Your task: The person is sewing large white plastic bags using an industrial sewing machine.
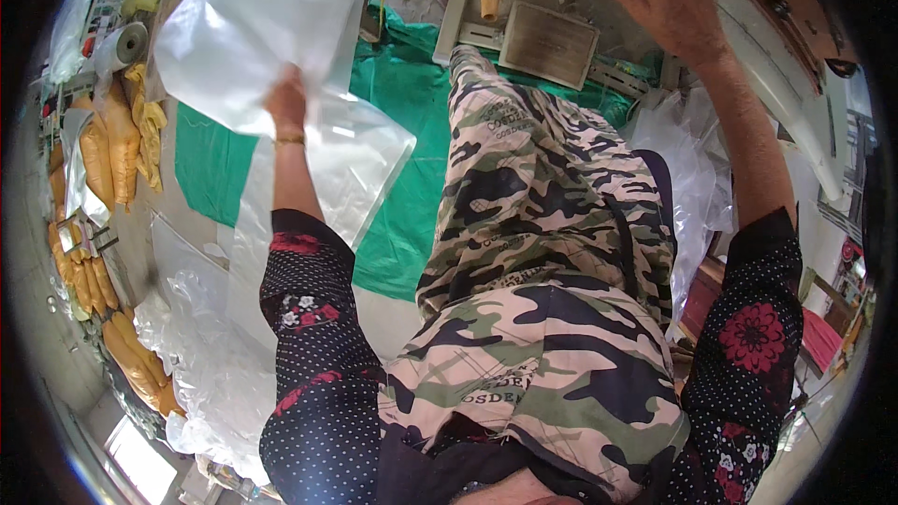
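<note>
A sheet of clear plastic film [253, 23] hangs over the edge of the white tabletop at the upper left. My left hand [288, 103] is closed on that film, and a lower fold of it drops past my forearm toward the floor. At the top right my right hand [666, 0] is over the white table edge [748, 47], fingers apart, with nothing visible in it. Its fingertips are partly cut off by the top of the picture, so I cannot tell whether they touch the table. A camouflage apron [533, 224] covers my lap.
Green cloth [398, 159] lies below the table. A treadle-like metal plate [549, 42] sits under it. Crumpled clear plastic [678, 150] is at my right, and more plastic [201, 346] is heaped at the left. Several stuffed yellow-brown bags [117, 145] line the far left.
</note>
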Tool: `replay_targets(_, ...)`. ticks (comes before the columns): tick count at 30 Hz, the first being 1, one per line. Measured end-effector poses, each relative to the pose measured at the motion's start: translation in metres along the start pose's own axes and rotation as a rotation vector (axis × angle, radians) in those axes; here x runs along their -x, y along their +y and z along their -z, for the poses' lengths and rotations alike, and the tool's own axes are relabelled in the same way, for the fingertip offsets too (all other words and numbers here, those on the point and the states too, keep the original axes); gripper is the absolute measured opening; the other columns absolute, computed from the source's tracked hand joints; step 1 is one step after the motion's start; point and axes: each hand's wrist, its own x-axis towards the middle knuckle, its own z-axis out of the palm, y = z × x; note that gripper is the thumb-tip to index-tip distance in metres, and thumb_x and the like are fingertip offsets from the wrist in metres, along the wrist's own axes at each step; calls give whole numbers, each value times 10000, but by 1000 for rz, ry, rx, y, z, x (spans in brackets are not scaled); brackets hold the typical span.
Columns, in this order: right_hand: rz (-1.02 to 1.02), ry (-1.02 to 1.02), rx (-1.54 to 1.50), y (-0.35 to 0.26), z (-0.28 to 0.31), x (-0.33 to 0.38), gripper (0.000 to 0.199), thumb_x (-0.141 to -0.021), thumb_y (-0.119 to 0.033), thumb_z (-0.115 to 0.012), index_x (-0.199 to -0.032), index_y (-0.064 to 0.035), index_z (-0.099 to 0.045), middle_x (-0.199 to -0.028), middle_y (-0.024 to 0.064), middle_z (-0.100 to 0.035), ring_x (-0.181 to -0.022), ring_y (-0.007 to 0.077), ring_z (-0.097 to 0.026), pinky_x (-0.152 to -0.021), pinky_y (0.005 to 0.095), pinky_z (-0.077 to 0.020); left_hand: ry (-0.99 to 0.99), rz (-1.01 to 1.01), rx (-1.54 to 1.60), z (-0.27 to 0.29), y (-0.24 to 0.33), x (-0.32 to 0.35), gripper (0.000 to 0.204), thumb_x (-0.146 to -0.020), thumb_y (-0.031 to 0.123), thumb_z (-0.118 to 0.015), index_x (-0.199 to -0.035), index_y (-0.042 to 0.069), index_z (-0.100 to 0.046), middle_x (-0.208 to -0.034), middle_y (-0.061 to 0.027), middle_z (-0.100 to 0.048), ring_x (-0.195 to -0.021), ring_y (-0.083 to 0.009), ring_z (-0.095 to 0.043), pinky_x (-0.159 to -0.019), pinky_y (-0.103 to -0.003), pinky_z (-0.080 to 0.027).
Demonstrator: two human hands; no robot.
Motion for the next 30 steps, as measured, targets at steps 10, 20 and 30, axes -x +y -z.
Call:
replay_targets(10, 66, 97, 42, 11, 4, 12, 400, -878, -341, -638, -1125, -27, -620, -1212, 122, -608, -1149, 267, -541, -970, 406, -420, 405, 303, 604, 180, 54, -26, 149, -930, 152, -610, -816, 57, -620, -561, -113, -498, -465, -164, -417, -458, -303, -380)
replay_targets(20, -360, -448, -1803, -164, -123, 30, 485, -973, -454, -509, -1341, -140, -531, -1305, 80, -581, -1215, 216, -530, -982, 360, -436, 264, 75, 775, 381, 138, 58, 170, -825, 23, -630, -684, 38, -537, -512, -20, -347, -445, -86, -331, -428, -253, -276)
replay_targets(30, -678, 188, -2458, -115, -150, 11, 705, -963, -619, -344, -1451, -109, -324, -1370, 127, -503, -1250, 293, -491, -1040, 458, -420, -564, -156, 1069, 410, 133, 187, 74, -746, 67, -713, -701, 75, -655, -514, -58, -492, -423, -212, -483, -424, -307, -379)
